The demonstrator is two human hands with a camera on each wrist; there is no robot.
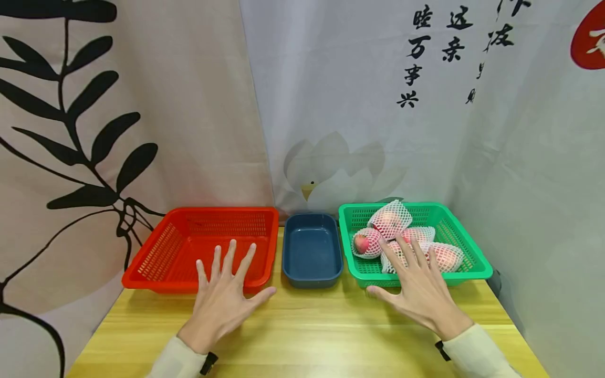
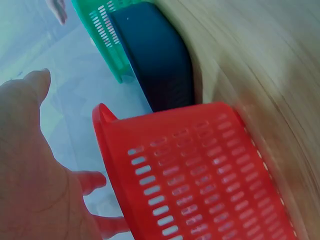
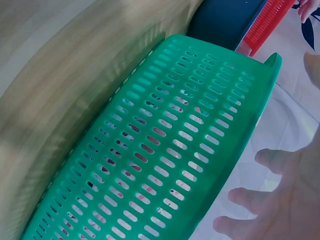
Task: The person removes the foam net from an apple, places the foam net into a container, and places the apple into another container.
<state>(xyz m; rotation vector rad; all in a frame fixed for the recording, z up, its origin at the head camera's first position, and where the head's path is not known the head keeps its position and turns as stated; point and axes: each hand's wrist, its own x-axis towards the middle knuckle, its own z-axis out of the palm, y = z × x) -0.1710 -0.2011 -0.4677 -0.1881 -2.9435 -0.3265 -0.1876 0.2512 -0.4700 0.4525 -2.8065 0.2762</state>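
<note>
My left hand (image 1: pixel 219 302) is spread, fingers straight, over the near rim of a red plastic basket (image 1: pixel 160 257) with nothing inside it. My right hand (image 1: pixel 423 294) has its fingers spread at the front of a green plastic basket (image 1: pixel 465 257). Inside the green basket lie several reddish round fruits (image 1: pixel 389 219) in white foam nets, some partly hidden behind the right fingers. Neither hand holds anything. In the left wrist view, the left hand (image 2: pixel 35 170) appears beside the red basket's wall (image 2: pixel 195 175); the right wrist view has the right hand (image 3: pixel 285 195) beside the green basket's wall (image 3: pixel 145 145).
Between the two baskets stands a dark blue rectangular tub (image 1: pixel 312 252) with nothing in it. All three containers sit in a row along the back of a light wooden table (image 1: pixel 302 336). A printed cloth (image 1: pixel 340 105) hangs behind and at both sides.
</note>
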